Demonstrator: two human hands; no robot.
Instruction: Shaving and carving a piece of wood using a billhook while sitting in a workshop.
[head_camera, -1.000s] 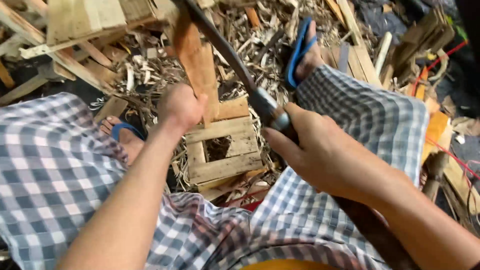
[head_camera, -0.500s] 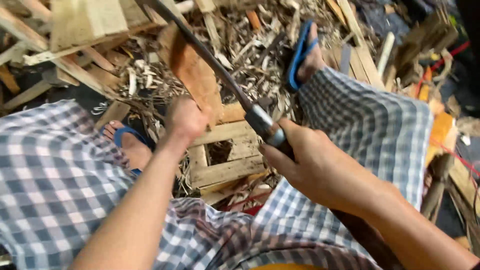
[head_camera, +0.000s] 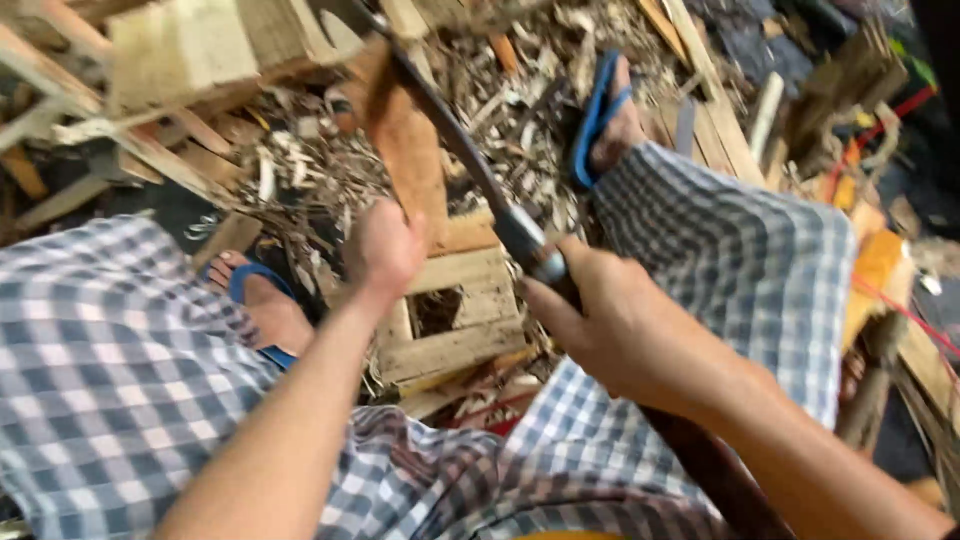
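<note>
While the left hand (head_camera: 385, 250) grips the upright wood piece (head_camera: 410, 150) on the block (head_camera: 455, 310), the right hand (head_camera: 620, 330) clenches the blade (head_camera: 450, 150) against it. A slip could cut the nearby left fingers (head_camera: 400, 225).

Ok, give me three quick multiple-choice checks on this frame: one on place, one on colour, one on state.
1. Where does the wood piece stand?
A. on the small wooden block
B. on a knee
C. inside a bucket

2. What colour are the sandal straps?
A. red
B. blue
C. white

3. What is the right hand doing?
A. resting open
B. gripping the long knife by its handle
C. holding a sandal

Answers: 1 A, the left hand steadies the piece upright on the block; 2 B, both straps show blue; 3 B, fingers wrap the handle, blade against the wood.
</note>
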